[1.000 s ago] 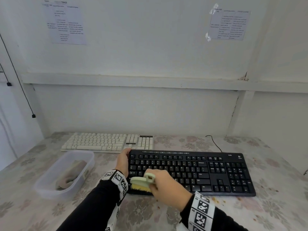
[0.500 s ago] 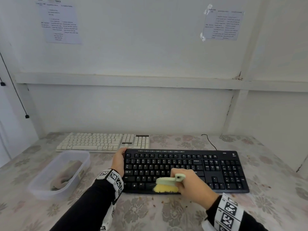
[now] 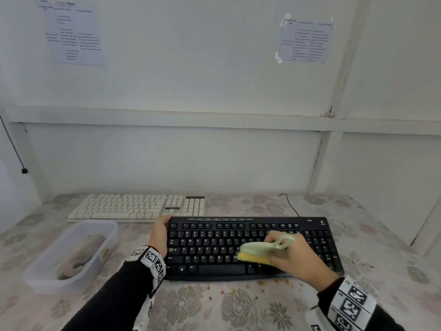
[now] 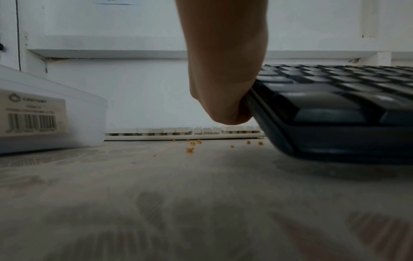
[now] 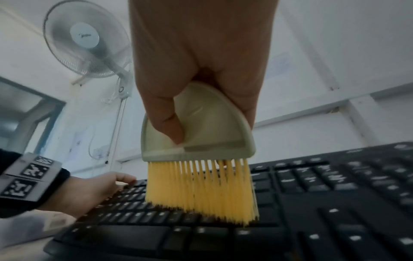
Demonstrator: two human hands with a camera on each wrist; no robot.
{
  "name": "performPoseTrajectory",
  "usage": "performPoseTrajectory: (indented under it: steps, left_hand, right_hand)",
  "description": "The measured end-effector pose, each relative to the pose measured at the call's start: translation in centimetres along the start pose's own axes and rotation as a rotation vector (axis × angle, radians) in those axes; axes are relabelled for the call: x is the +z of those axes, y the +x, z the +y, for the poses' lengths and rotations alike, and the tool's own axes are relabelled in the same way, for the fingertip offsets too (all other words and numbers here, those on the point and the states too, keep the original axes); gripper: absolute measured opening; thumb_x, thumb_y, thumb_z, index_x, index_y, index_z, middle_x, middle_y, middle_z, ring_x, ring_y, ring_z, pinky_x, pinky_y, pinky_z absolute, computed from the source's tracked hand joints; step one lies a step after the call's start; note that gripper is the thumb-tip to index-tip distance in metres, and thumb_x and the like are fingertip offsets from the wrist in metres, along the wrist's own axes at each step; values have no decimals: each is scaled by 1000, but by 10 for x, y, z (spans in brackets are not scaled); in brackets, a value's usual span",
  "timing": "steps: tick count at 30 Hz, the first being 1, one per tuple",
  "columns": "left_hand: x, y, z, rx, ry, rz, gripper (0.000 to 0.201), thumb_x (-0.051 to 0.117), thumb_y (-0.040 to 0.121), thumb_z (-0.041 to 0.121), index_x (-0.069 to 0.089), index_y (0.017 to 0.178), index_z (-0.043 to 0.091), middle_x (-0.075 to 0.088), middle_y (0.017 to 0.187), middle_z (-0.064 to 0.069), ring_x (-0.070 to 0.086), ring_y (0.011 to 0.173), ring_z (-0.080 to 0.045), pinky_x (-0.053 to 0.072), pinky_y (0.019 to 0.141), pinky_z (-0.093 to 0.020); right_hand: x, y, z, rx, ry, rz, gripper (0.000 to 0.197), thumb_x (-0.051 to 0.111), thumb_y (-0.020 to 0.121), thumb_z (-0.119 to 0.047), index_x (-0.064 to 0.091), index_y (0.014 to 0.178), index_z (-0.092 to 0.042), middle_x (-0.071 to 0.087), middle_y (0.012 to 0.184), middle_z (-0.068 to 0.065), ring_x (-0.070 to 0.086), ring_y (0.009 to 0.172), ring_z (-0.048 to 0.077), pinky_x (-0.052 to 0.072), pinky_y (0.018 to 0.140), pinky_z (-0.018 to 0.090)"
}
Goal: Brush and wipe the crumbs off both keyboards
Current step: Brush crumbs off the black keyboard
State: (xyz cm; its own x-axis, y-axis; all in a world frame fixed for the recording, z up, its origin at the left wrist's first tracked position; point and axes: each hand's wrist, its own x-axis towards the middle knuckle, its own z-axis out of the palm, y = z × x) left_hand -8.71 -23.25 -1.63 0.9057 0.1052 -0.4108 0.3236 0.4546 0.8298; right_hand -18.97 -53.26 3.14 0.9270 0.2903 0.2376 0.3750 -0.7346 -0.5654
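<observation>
A black keyboard (image 3: pixel 214 247) lies in front of me on the flowered table. My left hand (image 3: pixel 160 235) grips its left edge, fingers curled over the top corner; the left wrist view shows the left hand (image 4: pixel 223 84) against the keyboard (image 4: pixel 335 109) side. My right hand (image 3: pixel 293 256) grips a small pale-green brush (image 3: pixel 262 249) with yellow bristles (image 5: pixel 201 190), which rest on the keys (image 5: pixel 312 194) right of the middle. A white keyboard (image 3: pixel 133 207) lies behind, at the left. Orange crumbs (image 3: pixel 210 289) dot the table before the black keyboard; more crumbs (image 4: pixel 191 150) lie near the white one.
A clear plastic container (image 3: pixel 47 263) holding a folded cloth (image 3: pixel 81 256) stands left of my left arm. The black keyboard's cable (image 3: pixel 290 204) runs back toward the wall. A wall fan (image 5: pixel 87 40) shows in the right wrist view.
My right hand has carried the brush rightward along the black keyboard, from its left end to right of the middle. The left hand still holds the left edge.
</observation>
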Motion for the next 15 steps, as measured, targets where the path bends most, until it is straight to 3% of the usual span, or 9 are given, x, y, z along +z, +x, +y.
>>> performPoseTrajectory:
  steps: [4, 7, 10, 13, 15]
  left_hand:
    - [1, 0, 0, -4, 2, -6, 34, 40, 96, 34, 55, 76, 12, 55, 72, -10, 54, 64, -26, 44, 63, -33]
    - [0, 1, 0, 4, 20, -4, 34, 39, 97, 34, 56, 77, 12, 56, 73, -11, 55, 64, -27, 45, 63, -33]
    - [0, 2, -1, 16, 38, 3, 35, 39, 96, 34, 56, 77, 11, 57, 72, -10, 55, 65, -27, 45, 64, -34]
    - [0, 2, -2, 24, 34, 13, 35, 38, 97, 34, 56, 75, 12, 58, 65, -9, 55, 61, -26, 44, 62, -33]
    - [0, 3, -2, 31, 38, 13, 35, 38, 97, 34, 56, 75, 12, 59, 64, -8, 57, 56, -24, 45, 61, -33]
  right_hand:
    - [18, 11, -7, -85, -13, -83, 27, 56, 76, -5, 50, 72, -31, 53, 67, -15, 50, 63, 3, 36, 58, 13]
    - [13, 13, 4, -19, -119, -95, 33, 57, 74, -9, 40, 62, -34, 47, 60, -12, 43, 56, 5, 34, 54, 20]
    - [-5, 7, 23, 78, -189, -74, 37, 59, 70, -8, 33, 56, -29, 44, 49, -9, 41, 50, 5, 26, 47, 16]
    - [-23, -6, 45, 175, -204, -37, 37, 59, 67, -4, 33, 54, -27, 52, 54, -25, 48, 52, 0, 31, 43, 16]
    - [-32, -13, 57, 237, -241, -6, 38, 58, 67, -1, 33, 54, -26, 50, 48, -11, 44, 46, 7, 33, 44, 17]
